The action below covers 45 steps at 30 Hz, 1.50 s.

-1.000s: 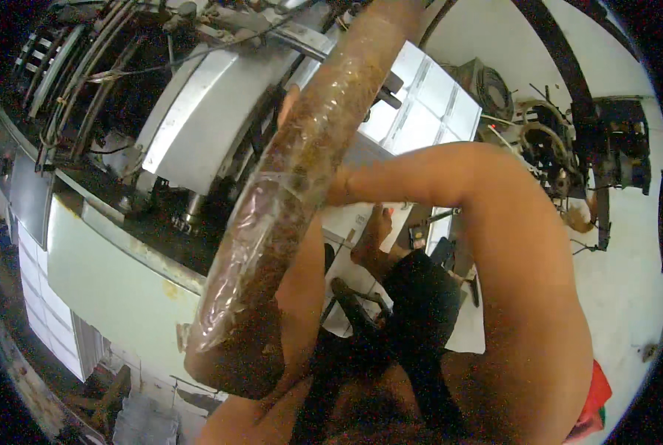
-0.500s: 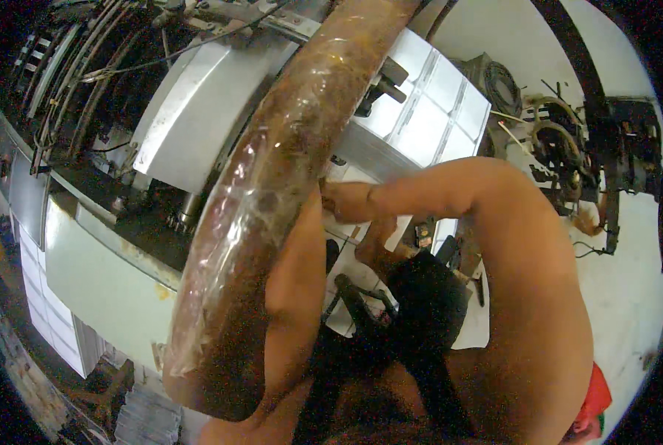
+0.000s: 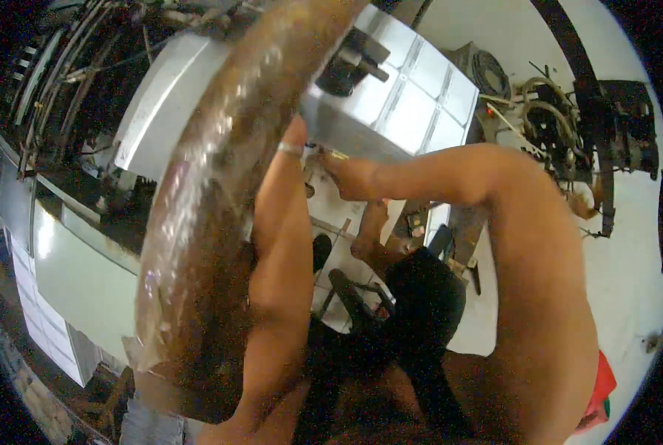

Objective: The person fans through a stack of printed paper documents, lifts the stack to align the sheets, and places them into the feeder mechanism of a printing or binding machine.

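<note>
A long, thick brown roll wrapped in shiny clear plastic film slants from the lower left to the top. My left forearm lies along its right side. My left hand, with a pale band at the wrist, is against the roll and supports it. Its fingers are mostly hidden behind the roll. My right arm bends inward across the view. My right hand is just right of the left wrist, a little apart from the roll. Blur hides how its fingers are held.
At the left stands a machine with a curved metal cover and a pale green panel. Beyond the hands is a stack of white boxes or panels. Coiled hoses and a dark post stand at the right. Tools lie below.
The roll and my left arm have shifted left in the view, showing more of my left wrist. My right hand has moved slightly up and now appears separate from the roll.
</note>
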Available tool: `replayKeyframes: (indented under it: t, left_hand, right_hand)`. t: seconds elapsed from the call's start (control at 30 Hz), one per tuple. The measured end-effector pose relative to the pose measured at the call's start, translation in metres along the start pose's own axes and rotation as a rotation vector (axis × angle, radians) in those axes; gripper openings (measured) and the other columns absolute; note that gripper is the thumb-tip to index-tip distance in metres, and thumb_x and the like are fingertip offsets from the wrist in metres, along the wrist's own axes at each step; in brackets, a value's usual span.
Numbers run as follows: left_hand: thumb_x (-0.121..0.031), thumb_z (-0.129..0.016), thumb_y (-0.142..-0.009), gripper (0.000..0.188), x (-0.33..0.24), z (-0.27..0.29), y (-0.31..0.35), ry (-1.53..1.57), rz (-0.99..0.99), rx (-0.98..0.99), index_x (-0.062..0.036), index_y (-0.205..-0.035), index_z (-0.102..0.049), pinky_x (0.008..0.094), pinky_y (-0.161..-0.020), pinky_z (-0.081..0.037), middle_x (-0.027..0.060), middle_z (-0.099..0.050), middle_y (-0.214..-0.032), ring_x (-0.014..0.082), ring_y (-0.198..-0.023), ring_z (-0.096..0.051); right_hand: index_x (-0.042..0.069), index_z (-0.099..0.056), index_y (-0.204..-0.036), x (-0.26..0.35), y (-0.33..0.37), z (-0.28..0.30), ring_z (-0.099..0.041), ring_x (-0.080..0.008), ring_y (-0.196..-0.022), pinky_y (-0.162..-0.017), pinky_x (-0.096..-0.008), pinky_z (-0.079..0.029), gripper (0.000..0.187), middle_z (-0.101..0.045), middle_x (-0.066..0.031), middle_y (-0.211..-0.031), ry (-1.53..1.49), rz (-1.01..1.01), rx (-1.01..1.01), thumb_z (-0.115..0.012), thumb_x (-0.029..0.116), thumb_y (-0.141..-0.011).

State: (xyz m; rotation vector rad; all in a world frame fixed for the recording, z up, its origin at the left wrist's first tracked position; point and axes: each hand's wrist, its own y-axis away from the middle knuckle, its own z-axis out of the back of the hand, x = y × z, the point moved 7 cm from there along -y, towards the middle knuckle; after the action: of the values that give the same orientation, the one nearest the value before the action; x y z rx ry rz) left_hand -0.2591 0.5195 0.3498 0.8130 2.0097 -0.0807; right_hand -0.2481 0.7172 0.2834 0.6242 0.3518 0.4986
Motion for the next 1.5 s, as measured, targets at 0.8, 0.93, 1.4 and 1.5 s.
replayKeyframes:
  t: [0.8,0.93,1.4,1.5]
  left_hand:
    - [-0.037,-0.044,-0.094,0.039,-0.006,-0.021,0.001,0.089,0.094,-0.057,-0.0056,-0.112,-0.058,0.0324,-0.08,-0.041,0.0047,-0.064,-0.105,0.0193,-0.087,-0.059]
    - [-0.038,-0.043,-0.094,0.038,0.002,-0.032,-0.003,0.17,0.065,0.104,-0.0078,-0.112,-0.058,0.0268,-0.076,-0.041,0.0039,-0.065,-0.102,0.0178,-0.086,-0.059]
    - [-0.03,-0.052,-0.092,0.023,-0.013,-0.027,0.014,0.278,0.102,-0.03,-0.0095,-0.101,-0.058,0.0265,-0.053,-0.036,0.0021,-0.058,-0.079,0.0135,-0.062,-0.049]
    - [-0.033,-0.057,-0.09,0.022,-0.028,-0.033,0.027,0.296,0.106,-0.057,-0.0133,-0.08,-0.056,0.0259,-0.046,-0.031,-0.0007,-0.05,-0.065,0.0108,-0.051,-0.041]
  right_hand:
    - [0.014,-0.072,-0.072,-0.004,0.077,-0.038,-0.044,-0.0314,-0.121,-0.1,-0.0453,-0.037,0.01,-0.065,-0.0079,-0.105,-0.084,-0.085,-0.195,-0.064,0.019,-0.068]
    - [0.015,-0.072,-0.074,-0.019,0.065,-0.083,-0.045,-0.0322,-0.12,-0.098,-0.0443,-0.038,0.011,-0.065,-0.0066,-0.101,-0.304,-0.17,0.092,-0.063,0.02,-0.072]
    - [0.005,-0.069,-0.085,-0.045,-0.036,-0.035,-0.059,-0.0269,-0.097,-0.087,-0.0405,-0.046,0.019,-0.067,-0.0102,-0.093,-0.347,-0.286,-0.145,-0.061,0.017,-0.072]
    - [0.004,-0.066,-0.097,-0.05,-0.071,-0.026,-0.062,-0.0315,-0.092,-0.076,-0.0434,-0.051,0.027,-0.067,-0.0133,-0.092,-0.135,-0.047,0.065,-0.059,0.018,-0.074]
